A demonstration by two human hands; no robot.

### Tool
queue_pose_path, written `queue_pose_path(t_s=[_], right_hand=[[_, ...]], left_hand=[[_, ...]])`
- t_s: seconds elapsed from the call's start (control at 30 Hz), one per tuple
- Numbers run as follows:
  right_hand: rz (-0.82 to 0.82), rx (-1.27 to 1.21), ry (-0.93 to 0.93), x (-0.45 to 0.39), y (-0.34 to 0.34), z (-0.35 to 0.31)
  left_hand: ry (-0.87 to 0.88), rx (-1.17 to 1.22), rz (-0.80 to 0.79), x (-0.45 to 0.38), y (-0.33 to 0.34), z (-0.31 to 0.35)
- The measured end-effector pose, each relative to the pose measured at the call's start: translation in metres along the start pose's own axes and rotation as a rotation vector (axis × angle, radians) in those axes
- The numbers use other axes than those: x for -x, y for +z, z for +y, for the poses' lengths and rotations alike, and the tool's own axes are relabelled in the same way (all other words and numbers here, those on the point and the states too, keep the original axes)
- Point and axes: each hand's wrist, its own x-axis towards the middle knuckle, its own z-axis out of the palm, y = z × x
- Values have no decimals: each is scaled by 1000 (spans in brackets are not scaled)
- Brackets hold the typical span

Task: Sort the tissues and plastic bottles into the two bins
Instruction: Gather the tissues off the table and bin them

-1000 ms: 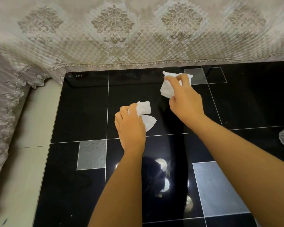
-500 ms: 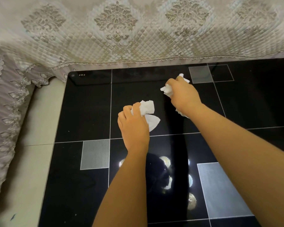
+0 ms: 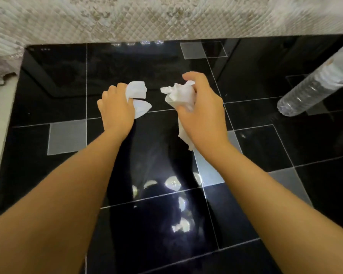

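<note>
A crumpled white tissue (image 3: 137, 95) is gripped in the left hand (image 3: 116, 110), whose fingers are curled round it; two flaps are left showing to the right of the knuckles, one squarish above, one pointed below. A second tissue (image 3: 179, 93), more heavily wadded, is held in the right hand (image 3: 201, 113), fingers and thumb closed about it. Its bunched end is turned toward the left hand, and a loose tail is seen hanging below the palm (so its long axis runs roughly up and down the view). The two tissues are held near each other but apart, above a glossy black table (image 3: 53, 91) marked with pale lines and grey squares. Well to the right, a clear plastic bottle (image 3: 313, 89) is seen lying on the table, its long axis running diagonally from the near left to the far right. Behind the table, a quilted cream cover (image 3: 147, 18) is visible.
</note>
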Motion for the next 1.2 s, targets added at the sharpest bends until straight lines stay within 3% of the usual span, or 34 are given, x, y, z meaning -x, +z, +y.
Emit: queue_pose_path(t_s=[0.2, 0.43, 0.73, 0.97, 1.1, 1.2], right_hand=[[44, -62, 31, 95, -34, 6], [-91, -79, 87, 221, -71, -11], [-140, -237, 228, 404, -132, -19], [-150, -217, 375, 531, -130, 64], [-135, -228, 496, 574, -109, 112], [-200, -273, 601, 590, -91, 136]], left_hand=[[-10, 544, -102, 129, -30, 24], [-312, 828, -238, 289, -98, 40], [-326, 789, -266, 476, -147, 33], [-396, 691, -444, 609, -79, 18], [-491, 684, -558, 639, -28, -6], [-439, 788, -628, 649, 0, -21]])
